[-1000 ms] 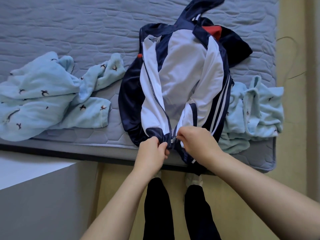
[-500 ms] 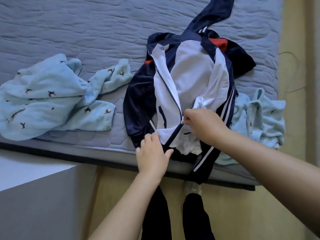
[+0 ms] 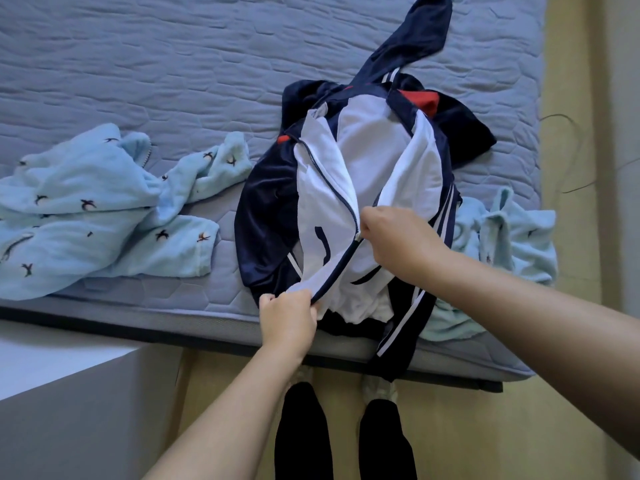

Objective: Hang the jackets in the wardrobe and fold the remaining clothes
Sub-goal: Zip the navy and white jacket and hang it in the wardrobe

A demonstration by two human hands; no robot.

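Head view: the fingers point(image 3: 372, 220) of the right hand point(image 3: 398, 244) are curled tight in a pinch on the zipper pull point(image 3: 358, 235), about midway up the front of the jacket point(image 3: 270, 216). At 7 o'clock from the pull, the left hand point(image 3: 287, 320) pinches the bottom end of the zipper at the hem, so the closed stretch runs taut between the two grips.

The jacket lies front-up at the near edge of the mattress point(image 3: 173, 64). Its hem spills over the edge at 6 o'clock and one sleeve point(image 3: 415, 36) trails off toward 1 o'clock.

The cloth looks light, limp and rather slick. It would likely bunch ahead of the slider unless the hem is held down. For hanging, the collar and shoulders at 12 o'clock seem the best hold.

A pale blue fleece top point(image 3: 86, 209) lies crumpled at 9 o'clock. A second pale blue garment point(image 3: 512, 244) lies at 3 o'clock.
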